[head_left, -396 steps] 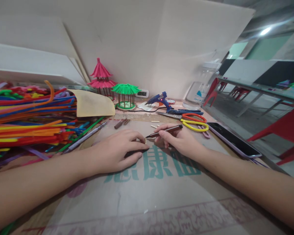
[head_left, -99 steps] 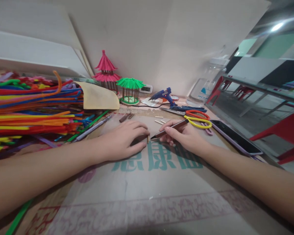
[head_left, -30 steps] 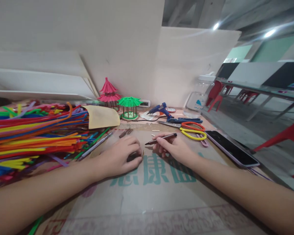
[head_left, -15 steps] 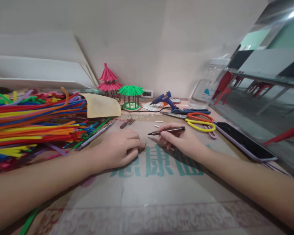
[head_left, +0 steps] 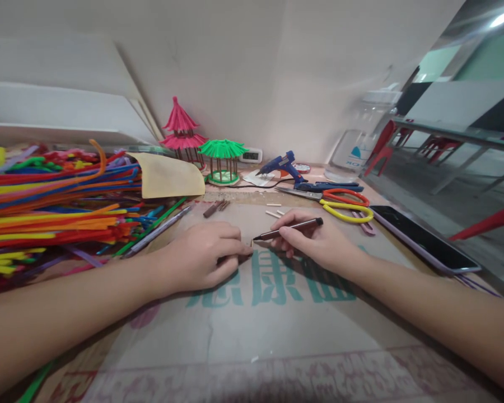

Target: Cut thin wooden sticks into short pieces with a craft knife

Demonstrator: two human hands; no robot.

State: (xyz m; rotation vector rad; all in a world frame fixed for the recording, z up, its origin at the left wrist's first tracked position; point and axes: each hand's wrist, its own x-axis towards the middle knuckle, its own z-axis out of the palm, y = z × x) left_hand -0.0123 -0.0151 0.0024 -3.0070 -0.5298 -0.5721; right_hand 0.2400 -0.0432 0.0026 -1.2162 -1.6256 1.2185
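Scissors & phone nr R hand

we see the left forearm and right forearm bare to the edges of view, smooth and tapering to narrow wrists; our left hand and right hand are bare too, with slender fingers.

Close head view, forward-down over tabletop
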